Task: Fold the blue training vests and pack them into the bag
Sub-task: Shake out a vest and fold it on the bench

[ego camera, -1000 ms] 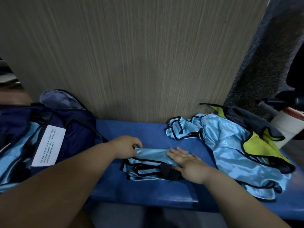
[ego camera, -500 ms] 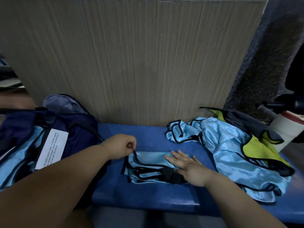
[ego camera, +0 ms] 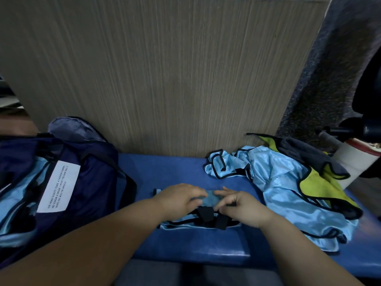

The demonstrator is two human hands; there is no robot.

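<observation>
A folded light blue vest (ego camera: 208,200) with black trim lies on the blue bench (ego camera: 185,244) in front of me. My left hand (ego camera: 178,200) rests on its left half, fingers curled over the fabric's far edge. My right hand (ego camera: 241,207) is on its right half, fingertips pinching the same edge close to the left hand. A heap of unfolded blue vests (ego camera: 288,193) lies at the right. The dark navy bag (ego camera: 68,182) stands open at the left, with blue vest fabric (ego camera: 18,186) showing inside.
A yellow-green vest (ego camera: 321,184) and a dark grey cloth (ego camera: 309,155) lie on the heap at the right. A white cylinder (ego camera: 358,159) stands beyond them. A wood-grain panel (ego camera: 165,79) rises right behind the bench. The bag bears a white label (ego camera: 58,186).
Both hands moved together toward the middle of the folded vest. The right hand went from lying flat to pinching the fabric; the left hand shifted right onto the vest.
</observation>
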